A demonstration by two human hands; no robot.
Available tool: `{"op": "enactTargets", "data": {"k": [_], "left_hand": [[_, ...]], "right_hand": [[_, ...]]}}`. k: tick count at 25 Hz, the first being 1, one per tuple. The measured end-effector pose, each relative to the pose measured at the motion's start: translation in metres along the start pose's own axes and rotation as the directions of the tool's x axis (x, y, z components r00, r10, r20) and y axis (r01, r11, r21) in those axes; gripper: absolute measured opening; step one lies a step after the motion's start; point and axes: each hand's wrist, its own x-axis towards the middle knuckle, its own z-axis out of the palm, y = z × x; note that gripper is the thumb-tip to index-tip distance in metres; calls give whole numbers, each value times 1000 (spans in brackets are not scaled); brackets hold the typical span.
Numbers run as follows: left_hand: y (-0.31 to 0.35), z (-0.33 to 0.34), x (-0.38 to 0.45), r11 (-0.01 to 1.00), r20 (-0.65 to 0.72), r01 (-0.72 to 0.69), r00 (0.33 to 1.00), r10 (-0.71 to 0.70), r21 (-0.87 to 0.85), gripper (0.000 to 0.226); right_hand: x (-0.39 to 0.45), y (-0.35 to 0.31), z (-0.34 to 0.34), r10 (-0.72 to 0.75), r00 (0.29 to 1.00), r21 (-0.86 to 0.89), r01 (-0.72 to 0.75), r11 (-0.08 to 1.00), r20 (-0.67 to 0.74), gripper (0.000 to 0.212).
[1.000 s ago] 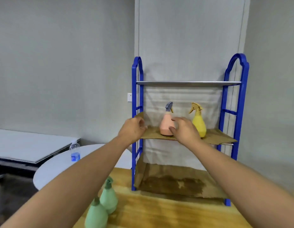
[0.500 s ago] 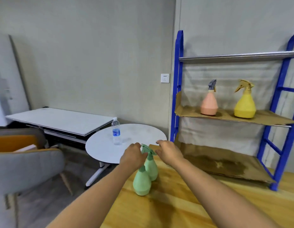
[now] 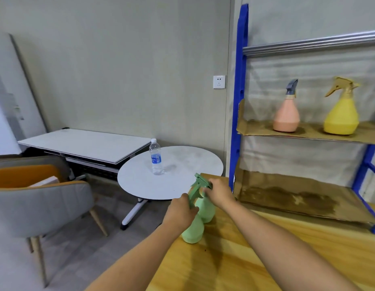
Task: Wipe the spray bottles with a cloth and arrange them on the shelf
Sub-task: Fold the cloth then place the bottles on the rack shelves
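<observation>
The blue shelf point(image 3: 238, 101) holds a pink bottle point(image 3: 286, 116) and a yellow bottle point(image 3: 342, 117) on its cardboard-lined middle tier. Two green spray bottles point(image 3: 194, 229) (touching) stand on the wooden table point(image 3: 235, 259); the left hand point(image 3: 180, 211) grips the nearer neck, and the right hand point(image 3: 219, 193) seemingly pinches the farther trigger head.

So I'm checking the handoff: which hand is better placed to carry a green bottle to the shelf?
Right hand, probably: it grips the far green bottle and is nearer the shelf. Left hand holds the near one.
</observation>
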Motion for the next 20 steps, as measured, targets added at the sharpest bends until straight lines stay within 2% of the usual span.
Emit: {"op": "enactTargets", "data": {"k": [5, 8, 15, 20], "left_hand": [[17, -10, -9, 995, -51, 1, 999, -6, -95, 23], [46, -17, -15, 993, -99, -45, 994, 34, -114, 26], [138, 6, -32, 976, -77, -165, 985, 155, -144, 25], [198, 35, -14, 962, -84, -217, 975, 205, -165, 27]], "right_hand": [[-23, 22, -35, -14, 998, -17, 13, 1000, -68, 17], [-46, 39, -69, -31, 996, -54, 26, 998, -88, 18], [-110, 107, -180, 45, 976, -94, -67, 993, -212, 13], [-123, 166, -245, 106, 948, -122, -148, 981, -300, 15]]}}
